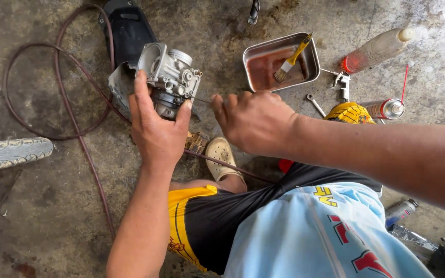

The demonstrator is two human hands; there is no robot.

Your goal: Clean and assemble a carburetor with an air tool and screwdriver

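My left hand grips a grey metal carburetor from below and holds it up over the concrete floor. My right hand is closed on a thin dark tool, a slim rod whose tip reaches into the carburetor's side. The two hands are close together at the middle of the view. Most of the tool's handle is hidden inside my fist.
A metal tray with reddish liquid and a yellow-handled brush lies at upper right. Beside it lie a plastic bottle, a spray can, a small wrench and a yellow cloth. A brown hose loops left. A tyre lies far left.
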